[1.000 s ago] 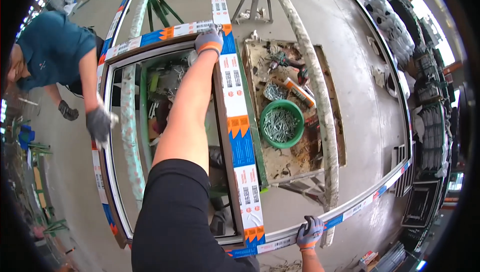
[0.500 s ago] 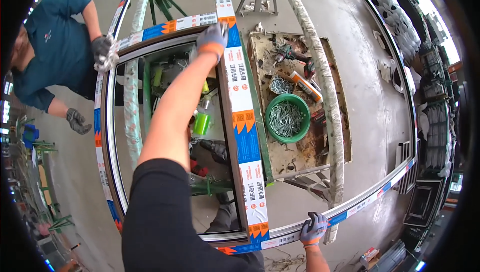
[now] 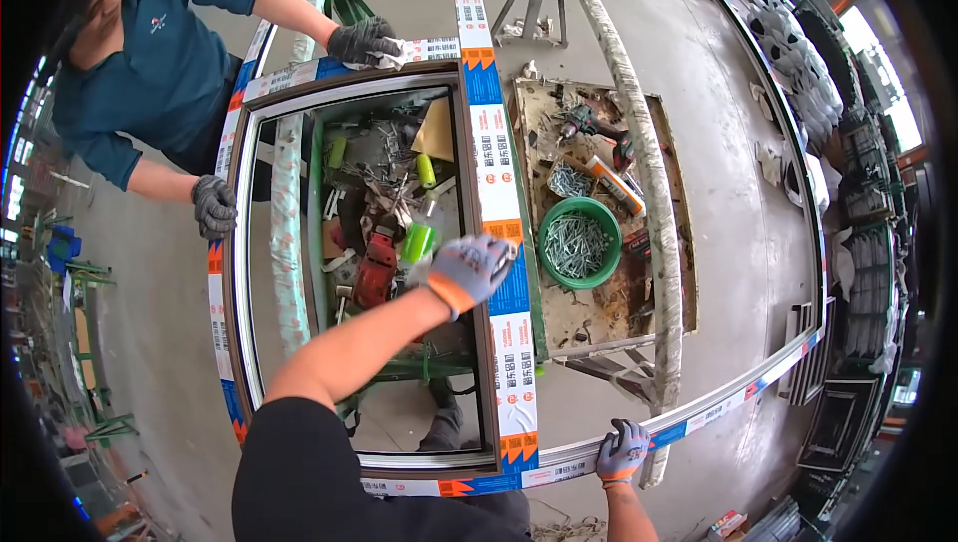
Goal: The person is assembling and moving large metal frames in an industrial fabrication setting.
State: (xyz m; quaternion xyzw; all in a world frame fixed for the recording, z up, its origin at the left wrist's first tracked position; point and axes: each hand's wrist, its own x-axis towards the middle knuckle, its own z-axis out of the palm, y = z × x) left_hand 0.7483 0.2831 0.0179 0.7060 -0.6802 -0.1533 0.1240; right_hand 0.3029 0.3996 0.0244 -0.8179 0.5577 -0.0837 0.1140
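Note:
A large window frame [image 3: 512, 367], wrapped in white, blue and orange protective film, lies flat before me. A brown-edged inner sash [image 3: 486, 392] sits in its left part. My left hand [image 3: 473, 268], gloved in grey and orange, is on the middle bar with its fingers curled in. Whatever it may hold is hidden and slightly blurred. At the near rail, my gloved right hand [image 3: 624, 450] grips the edge. Across the left side, a co-worker's dark-gloved hand [image 3: 365, 41] presses a white cloth [image 3: 399, 53] on the sash's far edge; their other hand [image 3: 214, 207] rests by the left rail.
Wrapped support bars [image 3: 654, 163] run beneath the frame. Under it, a worn wooden tray [image 3: 599, 332] carries a green bucket [image 3: 552, 243] of screws, a drill [image 3: 589, 125] and a sealant tube [image 3: 616, 186]. A red power tool [image 3: 376, 268] lies below the sash opening. Racks stand at right.
My left hand has come down the middle bar from the far corner toward me. The co-worker has leaned in, moving the cloth right along the far edge. My right hand stays at the near rail.

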